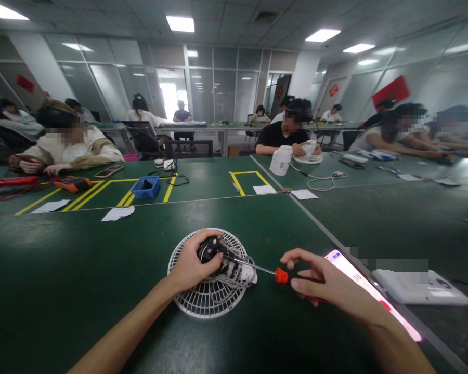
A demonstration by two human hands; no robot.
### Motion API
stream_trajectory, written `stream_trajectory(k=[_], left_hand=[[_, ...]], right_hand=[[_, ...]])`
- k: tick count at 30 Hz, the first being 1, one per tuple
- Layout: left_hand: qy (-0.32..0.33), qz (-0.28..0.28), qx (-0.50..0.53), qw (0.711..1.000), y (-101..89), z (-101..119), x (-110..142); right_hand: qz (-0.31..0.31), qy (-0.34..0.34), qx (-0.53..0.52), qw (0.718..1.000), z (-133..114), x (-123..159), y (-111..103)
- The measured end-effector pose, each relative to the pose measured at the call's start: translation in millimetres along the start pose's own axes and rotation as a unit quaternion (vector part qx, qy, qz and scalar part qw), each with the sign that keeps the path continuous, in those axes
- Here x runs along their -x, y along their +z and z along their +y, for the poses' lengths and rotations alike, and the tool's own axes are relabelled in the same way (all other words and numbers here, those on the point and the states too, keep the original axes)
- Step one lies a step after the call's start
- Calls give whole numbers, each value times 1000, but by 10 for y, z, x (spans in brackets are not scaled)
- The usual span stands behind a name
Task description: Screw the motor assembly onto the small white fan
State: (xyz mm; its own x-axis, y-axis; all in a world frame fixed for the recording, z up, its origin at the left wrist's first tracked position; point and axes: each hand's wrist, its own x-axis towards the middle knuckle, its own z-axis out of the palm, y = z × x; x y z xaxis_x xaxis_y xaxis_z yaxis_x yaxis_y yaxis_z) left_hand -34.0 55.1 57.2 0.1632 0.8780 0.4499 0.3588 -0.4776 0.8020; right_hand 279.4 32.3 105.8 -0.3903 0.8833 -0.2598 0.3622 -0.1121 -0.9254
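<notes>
A round white fan grille (203, 304) lies on the green table in front of me. On top of it rests a black fan motor assembly (209, 251), with a coil of grey cable (234, 283) around it. My left hand (193, 262) grips the black motor, thumb on the near side and fingers over the far side. In my right hand (315, 278) is a screwdriver (281, 275) with a red and black handle. Its long metal shaft points left, and the tip reaches the motor assembly near my left thumb. The exact contact point is too small to make out.
A lit phone (368, 291) and a white device (417, 285) lie to the right. Farther off are a blue bin (145, 188), paper slips (118, 213), an orange meter (73, 184) and a white fan part (281, 160). Several people sit at the tables.
</notes>
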Motion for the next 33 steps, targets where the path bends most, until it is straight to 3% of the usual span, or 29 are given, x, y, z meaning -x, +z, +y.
stream_trajectory(k=[4, 14, 22, 26, 28, 33], left_hand=[[3, 5, 1, 1000, 12, 4, 4], [6, 20, -7, 1000, 23, -15, 25], [-16, 91, -46, 995, 28, -33, 83], [-13, 105, -50, 993, 14, -41, 100], [-11, 108, -52, 993, 7, -54, 112], [-14, 103, -53, 993, -7, -80, 124]], right_hand=[[43, -29, -60, 997, 6, -3, -38], [169, -17, -193, 966, 128, -126, -3], [259, -31, -338, 904, 206, -298, 226], [262, -64, -386, 882, 249, -360, 308], [257, -53, -380, 887, 264, -371, 306], [240, -11, -277, 930, 305, -374, 255]])
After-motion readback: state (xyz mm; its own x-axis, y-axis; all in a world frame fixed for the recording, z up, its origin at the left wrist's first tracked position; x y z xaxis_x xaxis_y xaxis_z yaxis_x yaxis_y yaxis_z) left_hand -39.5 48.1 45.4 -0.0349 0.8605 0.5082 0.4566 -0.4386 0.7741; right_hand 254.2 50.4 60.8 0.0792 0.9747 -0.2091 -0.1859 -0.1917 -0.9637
